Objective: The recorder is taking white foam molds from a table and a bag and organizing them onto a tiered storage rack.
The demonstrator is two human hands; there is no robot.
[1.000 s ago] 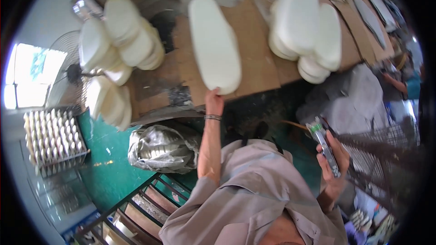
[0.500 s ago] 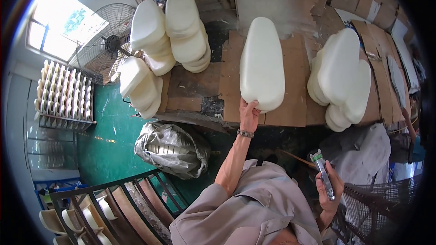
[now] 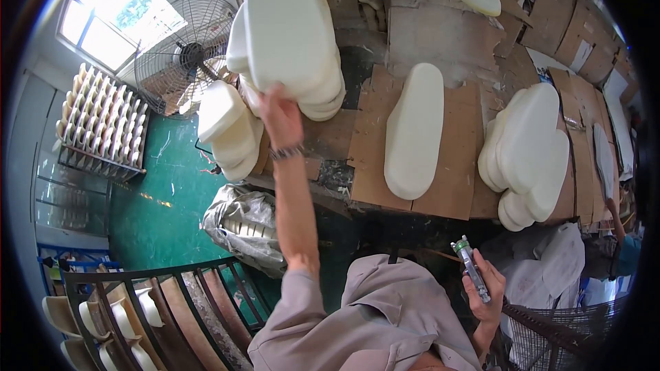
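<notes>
I have the left hand [image 3: 282,118] off the pale pad [image 3: 415,130] on the cardboard [image 3: 457,158], now pinching another slab [image 3: 289,27] at the stack [image 3: 328,89]; my right hand [image 3: 491,293] grips a metal tool [image 3: 473,268]

Daylight enters through the window [image 3: 110,17] at upper left, its panes blown almost white. The brown cardboard [image 3: 459,144] is moderately bright, with deep shadow below the worktable's front edge. Motion blur softens the left hand [image 3: 280,118]. Fisheye distortion bends straight lines near the black rim.
</notes>
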